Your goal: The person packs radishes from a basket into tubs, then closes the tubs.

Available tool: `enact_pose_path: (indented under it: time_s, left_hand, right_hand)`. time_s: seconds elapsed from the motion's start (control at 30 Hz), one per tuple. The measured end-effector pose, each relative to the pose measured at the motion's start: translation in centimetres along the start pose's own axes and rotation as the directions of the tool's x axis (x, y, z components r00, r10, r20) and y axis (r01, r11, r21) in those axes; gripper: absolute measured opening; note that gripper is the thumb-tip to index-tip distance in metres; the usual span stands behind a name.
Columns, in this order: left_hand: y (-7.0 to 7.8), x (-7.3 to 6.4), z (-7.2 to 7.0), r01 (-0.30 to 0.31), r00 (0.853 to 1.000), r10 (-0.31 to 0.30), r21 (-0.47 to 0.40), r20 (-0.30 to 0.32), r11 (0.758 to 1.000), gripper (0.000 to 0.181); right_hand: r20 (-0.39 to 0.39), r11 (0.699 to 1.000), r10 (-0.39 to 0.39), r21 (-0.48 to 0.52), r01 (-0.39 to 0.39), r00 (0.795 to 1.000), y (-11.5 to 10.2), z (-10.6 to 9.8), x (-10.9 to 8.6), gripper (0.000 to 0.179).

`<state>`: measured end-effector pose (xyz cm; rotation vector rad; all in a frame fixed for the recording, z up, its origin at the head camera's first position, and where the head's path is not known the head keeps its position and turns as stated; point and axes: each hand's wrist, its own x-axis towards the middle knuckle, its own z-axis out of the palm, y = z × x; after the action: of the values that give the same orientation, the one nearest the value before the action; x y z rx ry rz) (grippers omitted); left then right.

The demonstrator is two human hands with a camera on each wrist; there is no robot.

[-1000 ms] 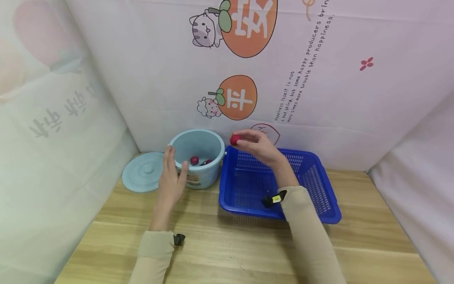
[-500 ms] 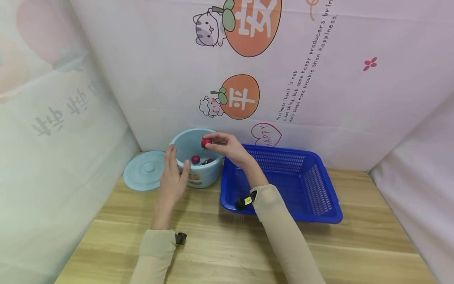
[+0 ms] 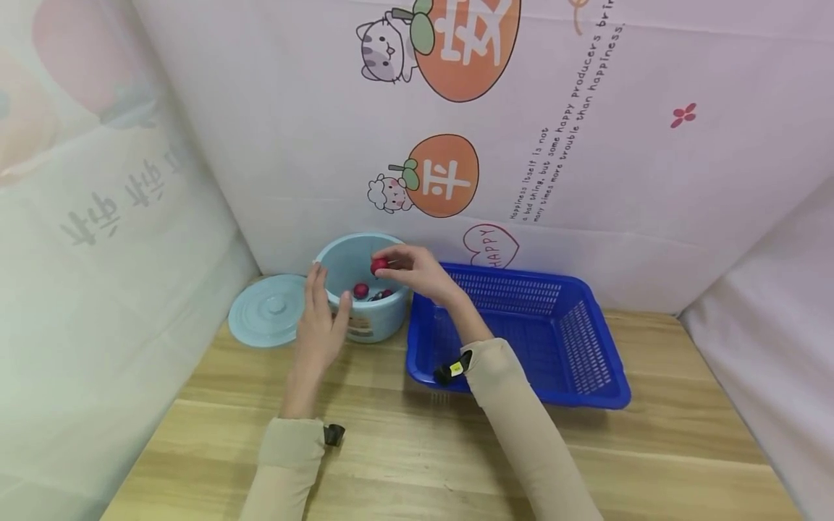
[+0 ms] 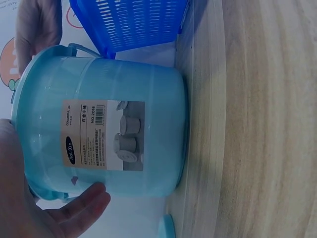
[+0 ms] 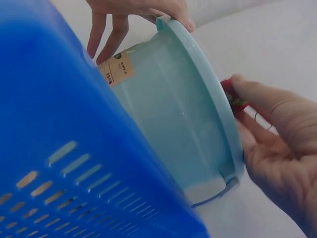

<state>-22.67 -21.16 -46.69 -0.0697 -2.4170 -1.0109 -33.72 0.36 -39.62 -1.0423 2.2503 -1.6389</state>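
Observation:
My right hand pinches a small round red ball between thumb and fingers, just inside the right part of a light blue bucket's mouth. In the right wrist view the red ball shows greenish marks and a thin strand. The bucket stands upright on the table, with a paper label on its side. My left hand holds the bucket at its left rim, fingers along the outer wall. At the bottom of the bucket lie another red ball and smaller reddish and dark things, partly hidden by the rim.
A blue perforated basket stands right of the bucket, close against it. The bucket's light blue round lid lies on the left. Printed cloth hangs behind and on both sides of the wooden table.
My right hand has moved left with the red ball, from above the basket's left edge to over the bucket, then dipped slightly. My left hand has stayed at the bucket.

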Motion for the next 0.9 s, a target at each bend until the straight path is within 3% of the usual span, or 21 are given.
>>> enact_pose_path:
  time_s: [0.13,0.37,0.9]
  left_hand:
    - [0.0,0.0,0.1,0.009,1.0,-0.009,-0.009,-0.003,1.0,0.073]
    - [0.2,0.0,0.1,0.003,1.0,-0.003,-0.014,-0.003,1.0,0.073]
    - [0.1,-0.1,0.1,-0.022,1.0,0.021,-0.007,-0.022,1.0,0.072]
  right_hand:
    - [0.02,0.988,-0.016,-0.156,0.019,1.0,-0.5,0.2,0.2,0.036]
    - [0.05,0.964,-0.047,-0.259,0.059,0.998,-0.6,0.5,0.2,0.033]
    - [0.087,0.954,-0.04,-0.292,0.064,0.995,-1.2,0.8,0.1,0.028]
